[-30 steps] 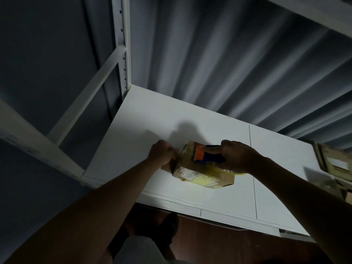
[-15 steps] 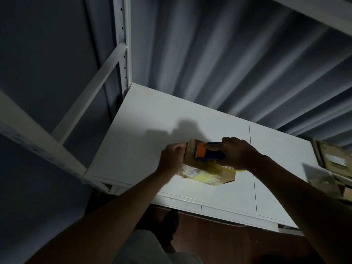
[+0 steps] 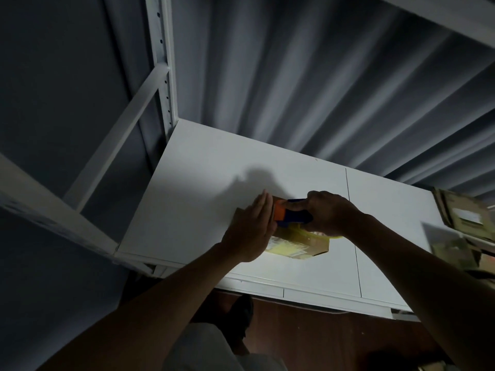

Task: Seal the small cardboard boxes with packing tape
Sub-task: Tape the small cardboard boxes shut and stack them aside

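A small cardboard box (image 3: pixel 302 243) with yellowish tape and labels on its front lies on the white shelf board (image 3: pixel 203 188). My right hand (image 3: pixel 328 214) grips a blue and orange tape dispenser (image 3: pixel 290 211) on top of the box. My left hand (image 3: pixel 251 231) lies flat with straight fingers against the box's left end, covering that side. A loop of yellowish tape shows under my right hand.
More cardboard boxes (image 3: pixel 466 212) sit at the right edge of the shelf. A white metal upright (image 3: pixel 163 62) with a diagonal brace stands at the back left. Corrugated wall runs behind the shelf, and a dark reddish floor (image 3: pixel 321 333) lies below its front edge.
My left hand went from a curled grip left of the box to a flat, straight-fingered press against its left end. The dispenser and my right hand stayed on the box top.
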